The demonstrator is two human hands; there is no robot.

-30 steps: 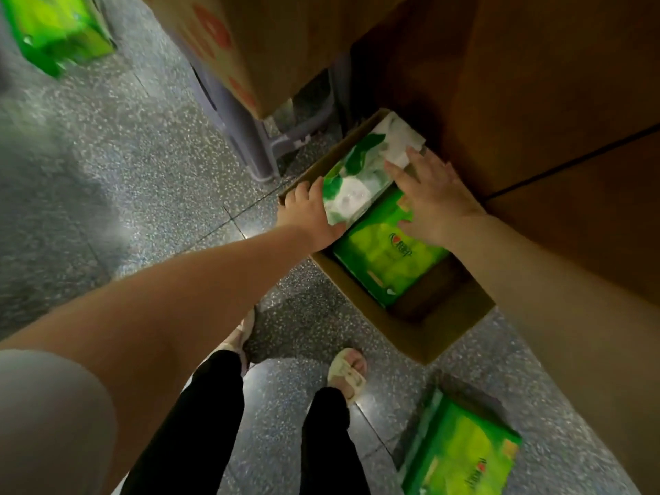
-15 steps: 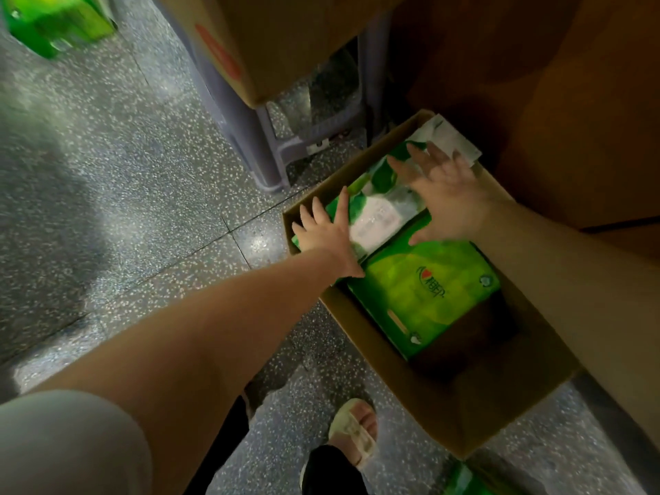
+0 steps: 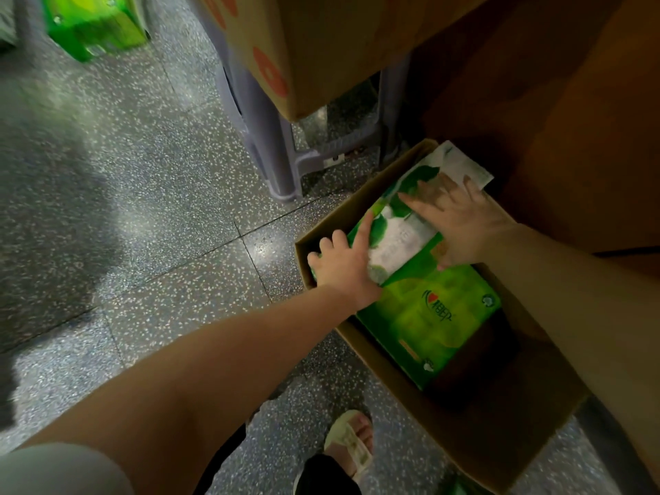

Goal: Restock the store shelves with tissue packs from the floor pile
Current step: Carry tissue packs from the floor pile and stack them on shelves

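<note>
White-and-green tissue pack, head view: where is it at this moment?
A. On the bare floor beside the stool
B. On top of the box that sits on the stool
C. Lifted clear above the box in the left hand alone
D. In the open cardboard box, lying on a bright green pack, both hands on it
D. The white-and-green tissue pack lies in the open cardboard box over the bright green pack, with the left hand and right hand spread flat on it.

Open cardboard box (image 3: 475, 437) on the floor (image 3: 143, 216), right of centre, hard against a wooden cabinet (image 3: 571, 119) on its far right. Inside, a large tissue pack (image 3: 428, 323) lying flat, a smaller tissue pack (image 3: 400, 241) on top toward the far end. Left hand (image 3: 344, 267) at the smaller pack's near-left edge, right hand (image 3: 460, 223) flat on its top. Behind the box, a plastic stool (image 3: 264, 137) carrying a second carton (image 3: 321, 48). Far left, another pack on the floor (image 3: 96, 23). Sandalled foot (image 3: 351, 441) near the box's front-left side.
</note>
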